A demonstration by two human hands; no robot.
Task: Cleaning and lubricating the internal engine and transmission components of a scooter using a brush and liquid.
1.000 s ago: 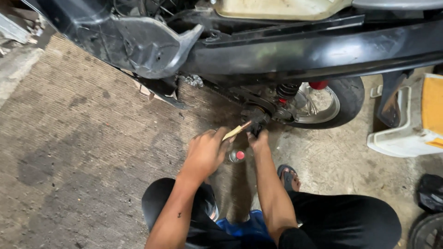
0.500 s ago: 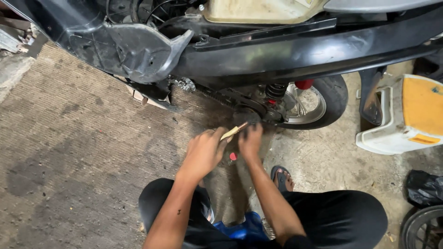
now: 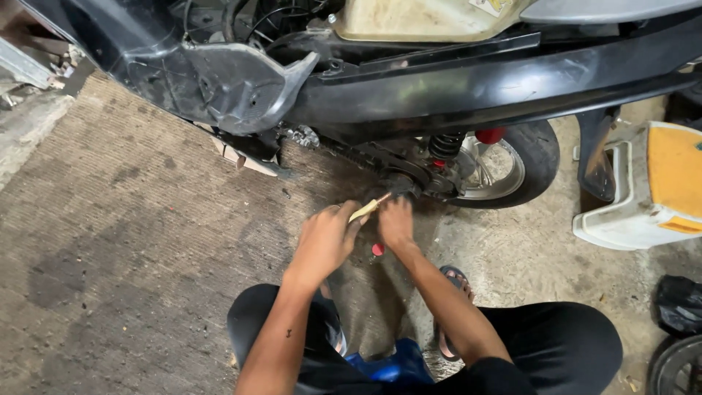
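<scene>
Grimy ribbed concrete floor [image 3: 124,219] is filling the head view, stained dark in patches, and a black scooter [image 3: 453,88] is standing across the top with its panels off. Up top, a cream-coloured tank [image 3: 424,16] is showing a small pale sticker at its upper edge, too small to make out. Over at the right edge a white box with an orange-yellow lid [image 3: 647,194] is sitting on the floor, just beside the rear wheel [image 3: 504,168]. A red-tipped shock spring [image 3: 446,146] is hanging above that wheel.

Down low, the person is squatting in dark trousers, both forearms reaching forward. The left hand [image 3: 325,238] is curling shut around a slim pale-handled tool [image 3: 368,208], whose tip is angling up and right toward the dark engine casing [image 3: 398,183]. The right hand [image 3: 395,223] is pressing against the underside of that casing, fingers bent; whether it is gripping anything, I cannot tell. A small red object [image 3: 378,249] is lying on the floor just below the hands.
</scene>
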